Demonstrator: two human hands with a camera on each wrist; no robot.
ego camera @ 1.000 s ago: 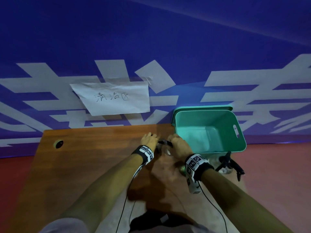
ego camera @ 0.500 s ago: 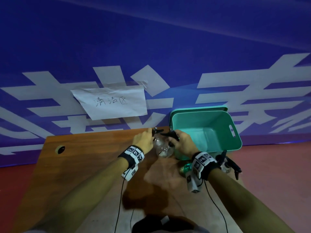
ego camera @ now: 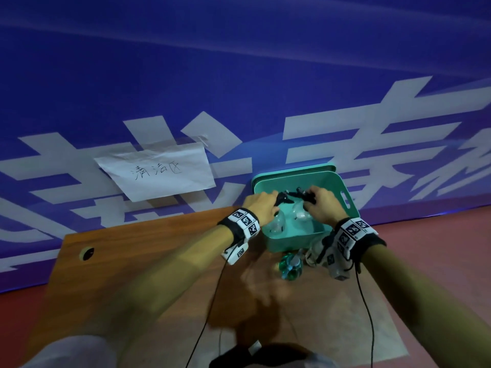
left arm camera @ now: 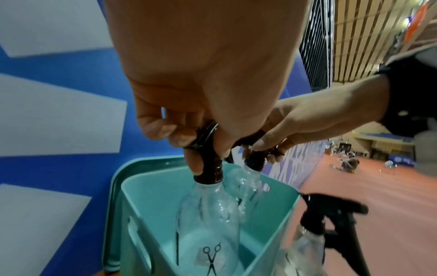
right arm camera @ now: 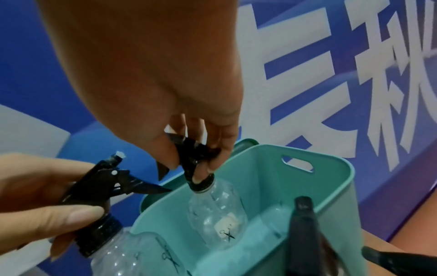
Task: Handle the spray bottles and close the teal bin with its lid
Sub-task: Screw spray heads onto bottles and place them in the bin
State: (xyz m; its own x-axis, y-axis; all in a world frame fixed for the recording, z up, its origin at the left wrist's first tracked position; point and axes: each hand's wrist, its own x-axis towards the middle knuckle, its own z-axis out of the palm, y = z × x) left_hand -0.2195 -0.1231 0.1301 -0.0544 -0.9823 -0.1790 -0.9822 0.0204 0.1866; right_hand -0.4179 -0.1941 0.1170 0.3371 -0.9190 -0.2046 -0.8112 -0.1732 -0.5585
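Note:
The open teal bin [ego camera: 293,244] [left arm camera: 272,224] [right arm camera: 331,186] stands at the table's far right. Its lid [ego camera: 292,170] [left arm camera: 113,196] leans behind it against the wall. My left hand [ego camera: 261,205] [left arm camera: 189,149] grips the black trigger head of a clear spray bottle [ego camera: 276,224] [left arm camera: 208,214] [right arm camera: 132,257] at the bin's left rim. My right hand [ego camera: 318,205] [right arm camera: 189,164] pinches the head of a second clear bottle [ego camera: 299,211] [right arm camera: 217,205] [left arm camera: 248,183], which hangs inside the bin. Both bottles carry a scissors mark.
A third spray bottle [ego camera: 313,251] [left arm camera: 331,209] with a black head stands on the table just in front of the bin. A green ribbed bottle [ego camera: 291,266] lies beside it. A paper sign [ego camera: 159,172] is taped to the blue wall. Cables run from both wristbands.
Both hands have lifted their bottles off the table and carried them right and forward, from beside the bin to over and into its opening.

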